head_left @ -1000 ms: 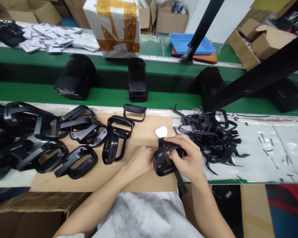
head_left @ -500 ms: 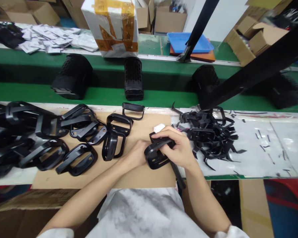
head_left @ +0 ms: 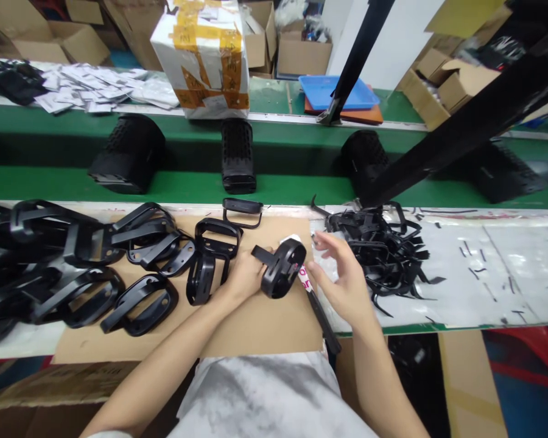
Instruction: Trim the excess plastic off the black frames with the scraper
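My left hand [head_left: 245, 275] grips a black plastic frame [head_left: 284, 269] with a looped bar, held tilted above the cardboard sheet [head_left: 251, 331]. Just right of it, my right hand [head_left: 340, 274] is empty, its thumb and fingers spread apart. Between the hands and under the held frame lies a dark strip-shaped tool [head_left: 322, 319] with a white and pink label; its far end is partly hidden. Several similar black frames [head_left: 139, 304] sit on the cardboard and table to the left. Right of my right hand is a tangled heap of black plastic strips [head_left: 383, 249].
Black perforated bins [head_left: 237, 158] stand on the green ledge behind the table. Farther back are a taped white box [head_left: 205, 61], a blue tray [head_left: 342, 91] and a pile of white slips [head_left: 89, 85]. A dark slanting post [head_left: 442, 140] crosses the right side.
My right hand has let go of the black frame and moved right, its fingers opening. My left hand now holds the frame alone, turned to another angle. The view has shifted slightly.
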Tool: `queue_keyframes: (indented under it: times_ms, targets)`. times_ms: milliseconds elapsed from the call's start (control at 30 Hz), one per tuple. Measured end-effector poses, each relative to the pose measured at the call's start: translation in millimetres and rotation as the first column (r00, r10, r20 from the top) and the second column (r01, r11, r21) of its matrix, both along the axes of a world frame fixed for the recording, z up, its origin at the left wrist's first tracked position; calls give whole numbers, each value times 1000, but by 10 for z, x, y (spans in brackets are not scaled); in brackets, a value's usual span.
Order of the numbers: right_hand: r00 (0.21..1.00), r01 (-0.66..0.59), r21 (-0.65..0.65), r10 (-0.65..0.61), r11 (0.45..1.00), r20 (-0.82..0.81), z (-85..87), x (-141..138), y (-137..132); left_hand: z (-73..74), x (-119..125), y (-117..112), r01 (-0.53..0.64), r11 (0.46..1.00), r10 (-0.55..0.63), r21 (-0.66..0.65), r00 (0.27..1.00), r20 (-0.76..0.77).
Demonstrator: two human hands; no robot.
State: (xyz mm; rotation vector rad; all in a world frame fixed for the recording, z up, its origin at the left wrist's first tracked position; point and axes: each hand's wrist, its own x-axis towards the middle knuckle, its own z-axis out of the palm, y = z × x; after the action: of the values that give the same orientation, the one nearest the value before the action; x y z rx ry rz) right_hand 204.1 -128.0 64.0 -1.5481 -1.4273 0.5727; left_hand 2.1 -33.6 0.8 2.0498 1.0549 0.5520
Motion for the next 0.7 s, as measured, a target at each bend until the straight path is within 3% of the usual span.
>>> queue_keyframes:
  times_ms: [67, 167, 300, 367, 467, 567, 700]
  targets:
    - [988, 129, -108, -118, 986, 101, -194, 9, -284, 5, -7, 19, -51, 995, 53, 90, 998, -27]
    - [969, 124, -326, -44, 937, 242, -488, -27, -683, 16, 18, 36, -42, 967, 75, 249, 989, -125]
    - [960, 187, -356, -94, 916, 263, -601, -9, -943, 13, 68, 40, -92, 931, 176, 354, 961, -213]
    - [973, 198, -390, -132, 899, 189, -528, 38, -997, 3, 69, 38, -139, 922, 227, 360, 950, -215]
    - [976, 153, -521, -211, 839, -53, -367, 75, -1090, -27, 52, 46, -90, 912, 206, 401, 944, -257]
    - [885, 57, -602, -319, 796, -338, -266, 41, -1212, -65, 51, 75, -52, 886, 227, 461, 915, -334]
    - [754, 66, -572, -417, 818, -509, -321, -76, -1379, -104, 85, 125, -25, 880, 246, 474, 878, -410]
